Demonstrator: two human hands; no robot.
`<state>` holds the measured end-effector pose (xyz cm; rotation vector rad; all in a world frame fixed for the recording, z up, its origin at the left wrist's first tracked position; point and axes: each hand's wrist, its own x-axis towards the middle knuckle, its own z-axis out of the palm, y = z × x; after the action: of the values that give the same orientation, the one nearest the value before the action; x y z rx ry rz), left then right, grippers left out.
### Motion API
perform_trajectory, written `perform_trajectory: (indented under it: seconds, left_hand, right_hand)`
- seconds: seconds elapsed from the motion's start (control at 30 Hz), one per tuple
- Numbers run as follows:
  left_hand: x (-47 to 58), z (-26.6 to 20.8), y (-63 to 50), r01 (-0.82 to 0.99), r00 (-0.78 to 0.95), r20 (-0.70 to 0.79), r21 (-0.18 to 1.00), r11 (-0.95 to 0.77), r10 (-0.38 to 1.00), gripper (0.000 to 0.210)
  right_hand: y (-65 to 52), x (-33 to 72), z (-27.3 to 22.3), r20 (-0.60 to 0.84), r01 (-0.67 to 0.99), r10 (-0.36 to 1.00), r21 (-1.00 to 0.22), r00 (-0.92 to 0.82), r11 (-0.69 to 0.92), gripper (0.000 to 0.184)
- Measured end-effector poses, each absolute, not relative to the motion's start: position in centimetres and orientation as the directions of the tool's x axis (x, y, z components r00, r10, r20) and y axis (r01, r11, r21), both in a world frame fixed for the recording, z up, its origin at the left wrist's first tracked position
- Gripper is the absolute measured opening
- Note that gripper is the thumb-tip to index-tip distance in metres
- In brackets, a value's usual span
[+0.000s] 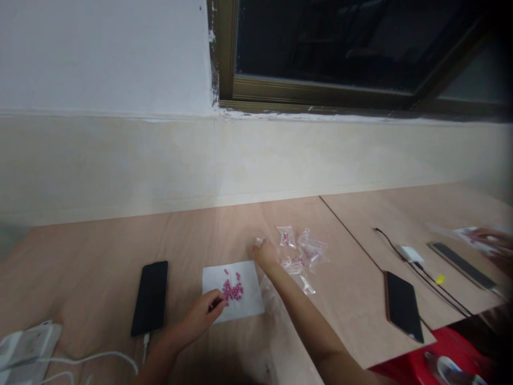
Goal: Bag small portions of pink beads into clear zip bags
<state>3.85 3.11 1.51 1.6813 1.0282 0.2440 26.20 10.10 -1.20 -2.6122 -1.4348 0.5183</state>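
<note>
Many small pink beads (233,290) lie loosely heaped on a white sheet of paper (252,299). At the paper's left edge is my left hand (208,309), thumb and fingers curled into a pinch right beside the beads. Whether a bead sits between those fingertips is too small to tell. My right hand (266,254) is beyond the paper's upper right corner, fingers closed on a bit of clear plastic (258,241) that looks like a small bag. Right of that hand lie clear zip bags (315,249) holding pink beads, one smaller bag (286,236) among them.
A black phone (150,298) with a white cable lies at the left, near a white power strip (30,347). Farther right are another phone (403,306), a white adapter (411,254) with dark cables, and a third phone (460,264). Another person's hand (491,238) shows at the right edge.
</note>
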Motion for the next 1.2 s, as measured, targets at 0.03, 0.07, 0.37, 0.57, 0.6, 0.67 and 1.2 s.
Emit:
perform_trajectory:
  seconds: [0.03,0.07,0.37,0.57,0.6,0.67,1.2]
  left_hand:
    - [3.9,1.4,3.1,0.498,0.598,-0.313,0.866,-0.036,0.738,0.022]
    - [4.0,1.3,3.1,0.495,0.592,-0.299,0.868,-0.044,0.748,0.020]
    - [-1.8,-1.4,7.5,0.916,0.042,-0.027,0.400,-0.028,0.999,0.047]
    - [-4.4,-3.8,8.2,0.980,-0.192,-0.084,0.036,0.196,0.978,0.056]
    - [-4.4,-3.9,8.1,0.980,-0.193,-0.067,0.025,0.195,0.979,0.054]
    - [-4.6,-3.8,8.0,0.979,-0.200,-0.052,0.036,0.202,0.978,0.051]
    - [-8.5,-4.4,9.5,0.979,0.019,-0.106,0.203,0.003,0.994,0.054]
  right_hand:
    - [10.7,25.7,-1.7,-0.251,0.791,0.828,-0.255,0.502,-0.556,0.044]
    - [11.2,25.3,-2.1,-0.260,0.786,0.820,-0.247,0.510,-0.567,0.048]
    - [10.8,26.1,-3.1,-0.308,0.765,0.817,-0.299,0.488,-0.570,0.027]
    - [9.3,27.0,-2.9,-0.264,0.725,0.825,-0.395,0.500,-0.565,0.023]
    - [9.1,27.2,-2.7,-0.249,0.717,0.827,-0.414,0.503,-0.561,0.023]
    - [8.7,27.7,-2.1,-0.214,0.703,0.833,-0.455,0.510,-0.547,0.022]
    - [6.2,29.3,2.9,-0.059,0.395,0.842,-0.864,0.536,-0.312,0.017]
